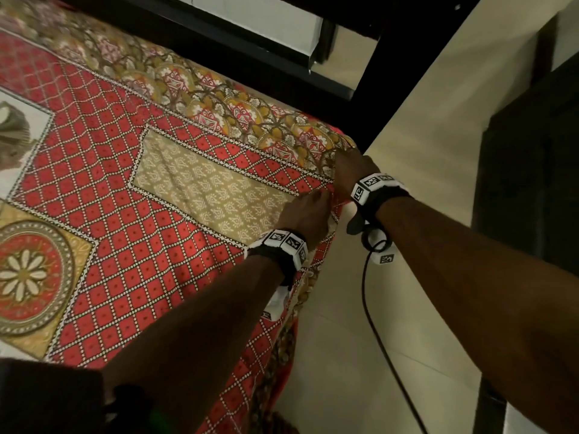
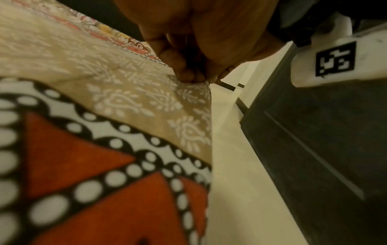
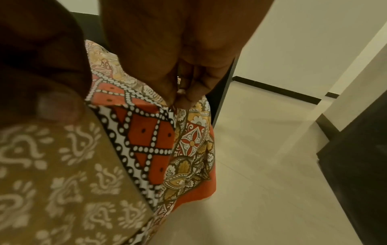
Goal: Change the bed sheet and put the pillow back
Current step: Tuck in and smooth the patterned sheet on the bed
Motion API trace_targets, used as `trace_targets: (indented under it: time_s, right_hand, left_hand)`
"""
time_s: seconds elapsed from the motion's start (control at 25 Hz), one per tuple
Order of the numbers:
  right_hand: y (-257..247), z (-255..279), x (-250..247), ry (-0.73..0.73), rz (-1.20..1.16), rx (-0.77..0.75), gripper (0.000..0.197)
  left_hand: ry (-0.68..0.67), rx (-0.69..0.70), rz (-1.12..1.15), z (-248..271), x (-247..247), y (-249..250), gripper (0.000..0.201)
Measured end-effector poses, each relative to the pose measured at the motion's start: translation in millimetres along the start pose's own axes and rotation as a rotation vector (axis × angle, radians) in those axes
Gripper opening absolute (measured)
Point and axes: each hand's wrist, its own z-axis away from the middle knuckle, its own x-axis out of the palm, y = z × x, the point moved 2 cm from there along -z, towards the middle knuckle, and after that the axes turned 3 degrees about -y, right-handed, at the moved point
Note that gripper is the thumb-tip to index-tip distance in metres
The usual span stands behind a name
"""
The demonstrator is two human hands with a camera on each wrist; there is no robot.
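Reaching out from the near edge, both forearms stretch over the bed sheet [image 1: 131,195], a red diamond print with tan panels and a floral border, which lies spread across the bed and hangs over its right side toward the pale tiled floor [image 1: 407,308]. A black cable [image 1: 372,317] trails down from the right wrist over the floor. The left hand [image 1: 305,211] sits at the right edge of the bed, its fingers [image 2: 184,66] curled down and pinching the cloth at the tan panel. Just beyond it, the right hand [image 1: 347,169] is at the far right corner, fingers [image 3: 188,92] bent and gathering a fold of the border. Further off stands a dark bed frame [image 1: 385,98].
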Motion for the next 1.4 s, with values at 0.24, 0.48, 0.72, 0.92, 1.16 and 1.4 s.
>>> trace_targets:
  time_s: [0.24, 0.48, 0.72, 0.92, 1.16, 1.4]
  right_hand:
    - [-17, 17, -2, -0.028, -0.046, 0.079, 0.032]
    - [-92, 70, 3, -0.142, 0.041, 0.100, 0.045]
    - [-216, 162, 8, -0.254, 0.027, -0.013, 0.047]
    - [-343, 278, 19, -0.269, 0.017, -0.087, 0.052]
    - [-491, 442, 44, -0.268, 0.027, -0.153, 0.047]
    - [-619, 589, 76, -0.252, 0.038, -0.225, 0.044]
  left_hand:
    - [-0.045, 0.109, 0.124, 28, 8, 6, 0.035]
    - [-0.018, -0.097, -0.044, 133, -2, -49, 0.039]
    - [-0.077, -0.351, -0.102, 307, -19, -115, 0.057]
    - [-0.053, -0.531, -0.037, 472, -29, -160, 0.068]
    - [0.026, -0.609, 0.019, 686, -30, -193, 0.068]
    - [0.077, -0.685, 0.005, 880, -4, -213, 0.068]
